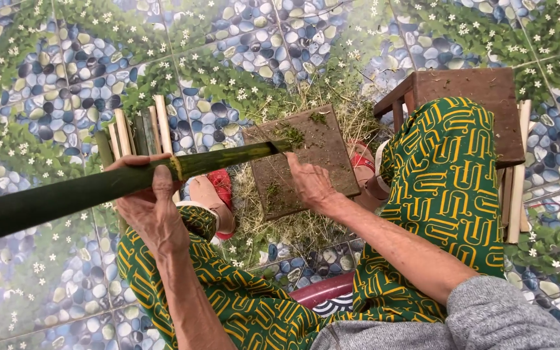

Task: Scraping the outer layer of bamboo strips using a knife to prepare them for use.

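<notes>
My left hand (150, 194) grips a long green bamboo stalk (85, 191) that runs from the left edge to a dark wooden chopping block (319, 155). The stalk's tip rests on the block beside green shavings (291, 135). My right hand (309, 181) lies on the block just below the stalk's tip, fingers curled; whether it holds a blade is hidden. My knees in green and yellow patterned trousers (442, 188) frame the block.
Several split bamboo strips (139, 129) lie on the pebble-patterned floor tiles behind my left hand. A low wooden stool (474, 97) stands at the right, with more pale strips (518, 175) beside it. Grass-like shavings (293, 227) surround the block. Red sandals (220, 185) are on my feet.
</notes>
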